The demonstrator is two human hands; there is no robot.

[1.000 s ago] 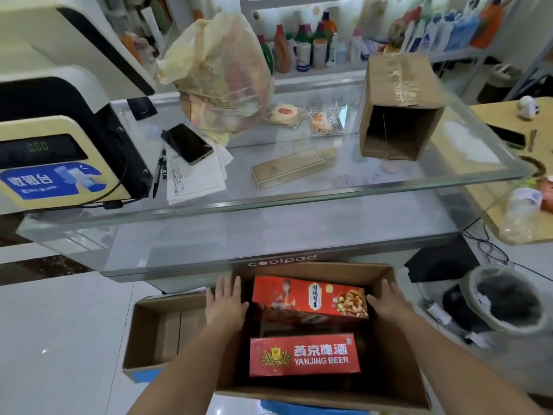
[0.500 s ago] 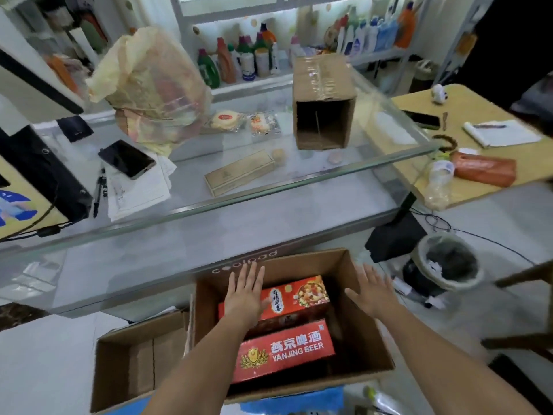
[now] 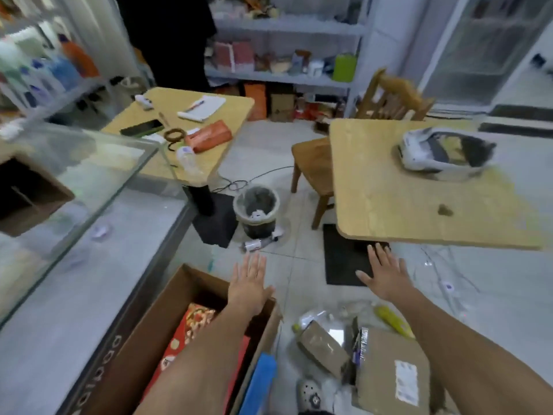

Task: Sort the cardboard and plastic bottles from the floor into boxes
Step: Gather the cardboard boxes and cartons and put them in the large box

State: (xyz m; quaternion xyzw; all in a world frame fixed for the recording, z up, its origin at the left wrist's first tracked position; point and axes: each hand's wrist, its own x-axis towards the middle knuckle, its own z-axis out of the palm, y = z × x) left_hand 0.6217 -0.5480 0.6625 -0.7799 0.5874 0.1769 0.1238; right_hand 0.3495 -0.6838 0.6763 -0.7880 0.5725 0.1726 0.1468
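Observation:
A large open cardboard box (image 3: 140,339) stands on the floor at lower left with red printed cartons (image 3: 191,333) inside. My left hand (image 3: 250,284) hovers flat over the box's far right corner, fingers straight, holding nothing. My right hand (image 3: 386,272) is spread flat above the floor to the right, also empty. Below it lies a heap on the tiles: flattened cardboard pieces (image 3: 389,372), a smaller cardboard piece (image 3: 323,345), a clear plastic bottle (image 3: 311,319) and a yellow bottle (image 3: 392,320). Another small bottle (image 3: 257,244) lies by the bin.
A glass counter (image 3: 77,187) runs along the left. Ahead stand a waste bin (image 3: 256,214), two wooden tables (image 3: 419,205) (image 3: 209,115), a wooden chair (image 3: 314,163) and a black mat (image 3: 344,259). A blue item (image 3: 260,381) leans by the box. Cables trail on the floor.
The view has swung right from the counter to the floor and tables. Both hands have lifted off the box's inside and moved right, the right one now out over the floor.

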